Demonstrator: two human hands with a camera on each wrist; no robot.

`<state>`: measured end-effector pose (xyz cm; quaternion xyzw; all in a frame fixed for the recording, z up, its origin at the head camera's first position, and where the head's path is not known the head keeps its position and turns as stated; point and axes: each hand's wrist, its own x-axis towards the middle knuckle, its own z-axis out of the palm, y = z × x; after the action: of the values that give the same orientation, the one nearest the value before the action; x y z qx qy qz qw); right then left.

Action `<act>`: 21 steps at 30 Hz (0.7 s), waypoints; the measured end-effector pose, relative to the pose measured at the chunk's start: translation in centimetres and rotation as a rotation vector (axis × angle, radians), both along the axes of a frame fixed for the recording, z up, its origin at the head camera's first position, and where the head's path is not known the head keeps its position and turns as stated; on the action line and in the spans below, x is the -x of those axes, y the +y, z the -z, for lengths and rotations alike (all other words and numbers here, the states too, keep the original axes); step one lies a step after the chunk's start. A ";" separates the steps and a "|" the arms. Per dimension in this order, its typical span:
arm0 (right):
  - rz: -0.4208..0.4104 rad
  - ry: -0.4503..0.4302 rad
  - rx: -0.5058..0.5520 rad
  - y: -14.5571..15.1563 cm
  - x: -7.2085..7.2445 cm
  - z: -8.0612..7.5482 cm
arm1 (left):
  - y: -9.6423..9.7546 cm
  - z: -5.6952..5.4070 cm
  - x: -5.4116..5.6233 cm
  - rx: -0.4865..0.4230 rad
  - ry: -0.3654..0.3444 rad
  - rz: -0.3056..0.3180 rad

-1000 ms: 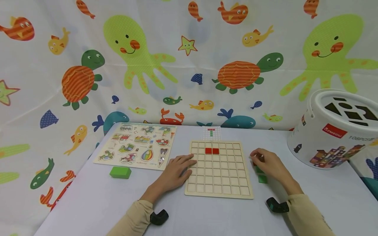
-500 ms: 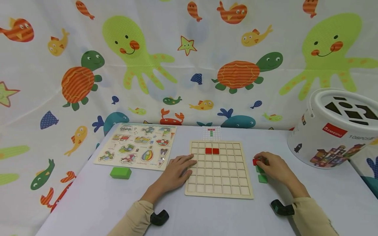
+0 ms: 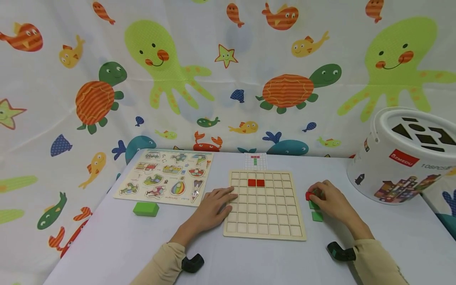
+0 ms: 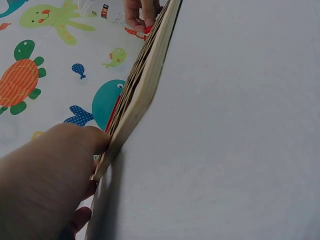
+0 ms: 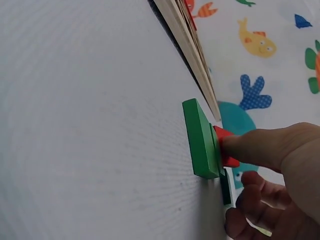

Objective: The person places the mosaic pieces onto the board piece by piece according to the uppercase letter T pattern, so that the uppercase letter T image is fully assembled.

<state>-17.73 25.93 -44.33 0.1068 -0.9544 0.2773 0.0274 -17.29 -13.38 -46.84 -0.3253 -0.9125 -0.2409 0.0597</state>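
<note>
My left hand rests at the left edge of a wooden grid board, its fingertips over the rim and its fingers relaxed. Two red square tiles lie side by side in the board's second row. To the right of the board, my right hand pinches a red tile between thumb and fingers. Green tiles lie on the table under and beside that hand. In the right wrist view, my thumb presses on the red tile, just behind a green tile.
A pattern card with a red and green T shape lies behind the board. At left are a picture puzzle and a green block. A white bucket stands at right, before a sea-animal cloth.
My right hand has shifted slightly right and away from the board, and the red tile at its fingertips has come into view. The left hand stays in place.
</note>
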 end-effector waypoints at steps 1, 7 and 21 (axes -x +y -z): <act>0.004 0.003 0.004 0.0 0.0 0.0 | 0.0 0.0 0.0 0.000 0.000 -0.001; 0.020 -0.042 0.051 0.0 0.0 0.0 | 0.0 0.1 0.0 0.002 0.000 -0.002; 0.016 -0.047 0.136 -0.4 0.5 0.0 | -0.1 0.3 0.0 0.001 0.011 -0.002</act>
<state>-18.23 25.53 -44.35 0.0905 -0.9346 0.3437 0.0146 -17.32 -13.46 -47.09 -0.3256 -0.9126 -0.2387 0.0648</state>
